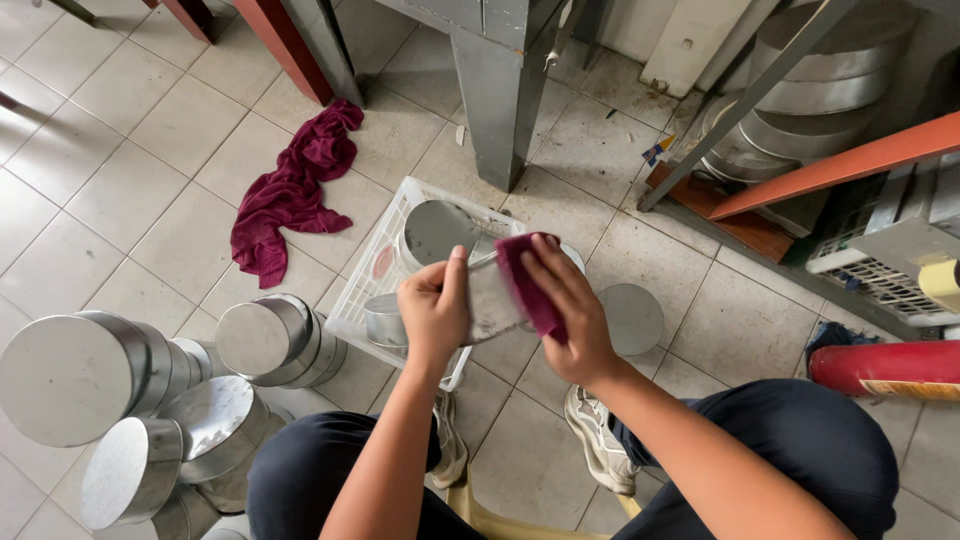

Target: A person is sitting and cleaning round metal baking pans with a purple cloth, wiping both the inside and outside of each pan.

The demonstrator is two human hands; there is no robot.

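My left hand (432, 308) grips a round metal tin (492, 300) by its near side, held over a white plastic crate (388, 232). My right hand (562, 300) presses a small maroon cloth (530, 285) against the tin's wall. The crate holds more round metal tins (437, 230). Both hands sit above my knees in dark trousers.
Stacks of round metal tins (150, 390) lie on the tiled floor at left. A crumpled maroon rag (295, 190) lies further back. A lone tin (632, 318) sits at right, a red cylinder (885, 368) beyond it. Grey metal table legs (498, 100) and shelved tins (800, 90) stand behind.
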